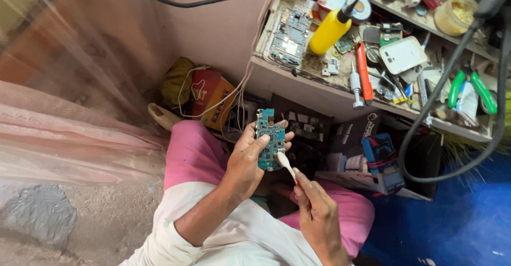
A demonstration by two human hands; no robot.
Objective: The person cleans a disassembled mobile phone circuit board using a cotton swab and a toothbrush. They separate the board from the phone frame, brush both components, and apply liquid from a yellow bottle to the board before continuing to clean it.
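Currently the left hand (247,162) is clamped on a blue-green circuit board (270,138), held upright above the lap; the thumb crosses the board's lower face and hides part of it, and the fingertips wrap its far edge. The right hand (318,215) is closed on a small brush (286,164) with a white head and a red handle; most of the handle is buried in the fist. The brush head touches the board's lower right edge. The hands are near each other but apart. Components on the board are too small to identify. Beyond the hands, a cluttered table (319,87) carries a yellow bottle (330,29), a red-handled tool (364,73), a second circuit board (289,36) and green-handled pliers (471,87), partly crossed by a black cable (452,79). Items beneath the table are dark and indistinct.
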